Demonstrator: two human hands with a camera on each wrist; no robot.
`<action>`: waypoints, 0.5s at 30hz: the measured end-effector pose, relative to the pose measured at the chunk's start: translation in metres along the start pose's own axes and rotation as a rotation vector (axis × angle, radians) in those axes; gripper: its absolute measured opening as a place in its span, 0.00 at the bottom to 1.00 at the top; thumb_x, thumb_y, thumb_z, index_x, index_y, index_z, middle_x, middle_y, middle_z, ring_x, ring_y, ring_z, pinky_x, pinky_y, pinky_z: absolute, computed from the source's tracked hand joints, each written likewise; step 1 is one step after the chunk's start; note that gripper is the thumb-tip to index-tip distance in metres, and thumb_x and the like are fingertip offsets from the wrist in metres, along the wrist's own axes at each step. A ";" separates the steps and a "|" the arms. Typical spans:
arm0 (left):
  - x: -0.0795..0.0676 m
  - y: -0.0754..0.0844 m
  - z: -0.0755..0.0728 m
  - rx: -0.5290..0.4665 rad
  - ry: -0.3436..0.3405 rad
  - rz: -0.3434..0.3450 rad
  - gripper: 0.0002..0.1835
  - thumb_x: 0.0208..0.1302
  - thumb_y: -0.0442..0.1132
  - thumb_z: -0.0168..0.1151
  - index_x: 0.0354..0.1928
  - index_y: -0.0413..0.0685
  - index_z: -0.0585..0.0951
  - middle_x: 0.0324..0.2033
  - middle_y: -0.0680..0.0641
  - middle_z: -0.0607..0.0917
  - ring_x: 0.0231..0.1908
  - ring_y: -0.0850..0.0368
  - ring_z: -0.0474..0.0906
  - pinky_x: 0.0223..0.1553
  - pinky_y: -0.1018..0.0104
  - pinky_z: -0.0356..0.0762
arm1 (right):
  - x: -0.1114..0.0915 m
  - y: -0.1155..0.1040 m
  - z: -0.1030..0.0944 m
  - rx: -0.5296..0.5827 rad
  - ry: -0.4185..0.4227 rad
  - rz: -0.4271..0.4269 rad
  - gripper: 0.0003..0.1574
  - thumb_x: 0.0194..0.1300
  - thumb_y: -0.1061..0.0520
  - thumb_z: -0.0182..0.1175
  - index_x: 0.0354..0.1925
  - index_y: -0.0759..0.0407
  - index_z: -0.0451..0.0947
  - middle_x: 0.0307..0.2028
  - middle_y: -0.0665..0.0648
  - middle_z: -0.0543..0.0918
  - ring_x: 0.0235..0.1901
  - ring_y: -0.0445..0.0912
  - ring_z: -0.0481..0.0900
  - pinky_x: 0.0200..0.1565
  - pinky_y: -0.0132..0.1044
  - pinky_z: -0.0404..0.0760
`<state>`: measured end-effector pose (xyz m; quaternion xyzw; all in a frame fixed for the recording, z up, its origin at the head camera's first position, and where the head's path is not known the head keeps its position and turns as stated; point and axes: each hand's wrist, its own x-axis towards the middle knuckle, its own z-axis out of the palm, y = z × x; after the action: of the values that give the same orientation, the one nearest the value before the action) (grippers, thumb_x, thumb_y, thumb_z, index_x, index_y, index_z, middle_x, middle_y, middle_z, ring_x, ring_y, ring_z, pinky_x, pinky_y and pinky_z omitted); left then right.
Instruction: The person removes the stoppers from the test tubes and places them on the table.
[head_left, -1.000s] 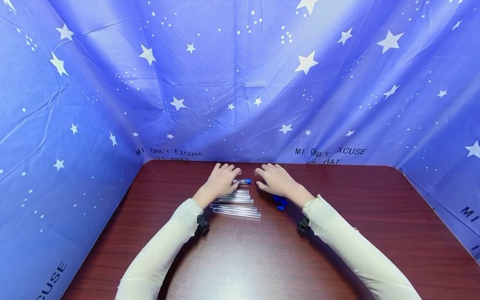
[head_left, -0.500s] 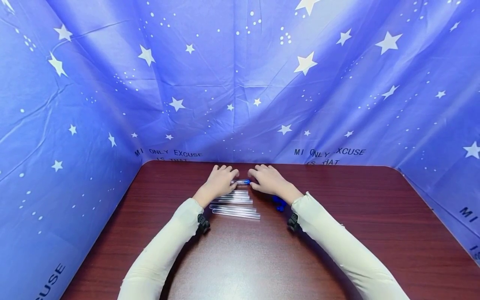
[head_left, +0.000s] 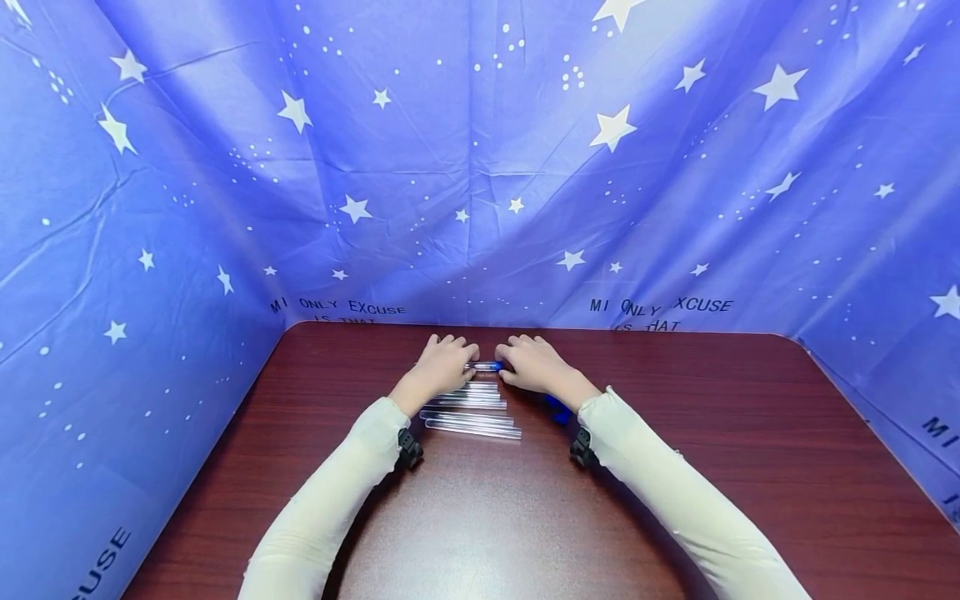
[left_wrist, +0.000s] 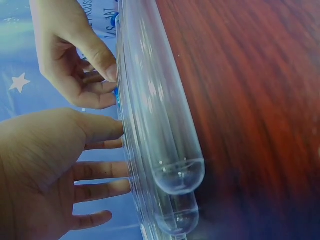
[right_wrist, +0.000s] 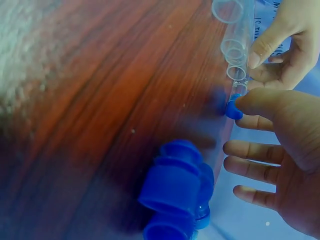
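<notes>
Near the far side of the table, my left hand [head_left: 442, 365] pinches a clear test tube [head_left: 482, 366] between thumb and forefinger, its other fingers spread. A blue stopper [right_wrist: 233, 107] sits at that tube's right end. My right hand [head_left: 536, 365] pinches this stopper with thumb and forefinger, the remaining fingers extended in the right wrist view. Several uncapped test tubes [head_left: 472, 422] lie side by side, nearer to me than the held one. Their rounded ends point left and their mouths right. The left hand covers part of the held tube.
Several loose blue stoppers [right_wrist: 172, 185] lie in a small heap on the right, partly under my right wrist in the head view. A dark red wooden table [head_left: 480, 517] carries everything. Blue star-printed cloth [head_left: 465, 150] hangs behind the table and at its sides.
My right hand has moved left to the capped end of the test tube and now pinches the stopper. The left hand has stayed on the tube; the other tubes have not moved.
</notes>
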<state>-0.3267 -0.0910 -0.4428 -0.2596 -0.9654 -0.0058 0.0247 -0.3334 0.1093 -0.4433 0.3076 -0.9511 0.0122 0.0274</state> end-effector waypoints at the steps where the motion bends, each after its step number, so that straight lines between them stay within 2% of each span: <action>1: 0.000 0.001 0.000 0.000 -0.001 0.004 0.11 0.70 0.47 0.63 0.50 0.55 0.81 0.50 0.46 0.84 0.53 0.44 0.78 0.55 0.47 0.70 | 0.000 0.000 0.000 -0.002 -0.003 0.000 0.14 0.68 0.48 0.65 0.48 0.52 0.81 0.43 0.57 0.83 0.47 0.55 0.81 0.51 0.53 0.77; 8: 0.000 0.003 0.002 0.013 0.002 0.016 0.08 0.68 0.46 0.66 0.45 0.55 0.82 0.46 0.48 0.84 0.51 0.46 0.79 0.54 0.48 0.71 | 0.000 -0.002 0.002 0.003 -0.034 0.008 0.12 0.69 0.49 0.64 0.47 0.53 0.81 0.43 0.57 0.83 0.49 0.55 0.81 0.57 0.58 0.76; 15: 0.002 0.004 0.003 0.038 -0.012 0.017 0.05 0.69 0.45 0.65 0.43 0.56 0.81 0.44 0.50 0.83 0.50 0.48 0.78 0.53 0.51 0.71 | 0.001 -0.003 0.004 -0.002 -0.023 -0.001 0.08 0.69 0.50 0.65 0.38 0.51 0.78 0.36 0.53 0.79 0.43 0.52 0.79 0.53 0.55 0.76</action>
<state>-0.3263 -0.0861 -0.4460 -0.2674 -0.9632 0.0143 0.0238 -0.3326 0.1064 -0.4468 0.3081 -0.9512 0.0078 0.0167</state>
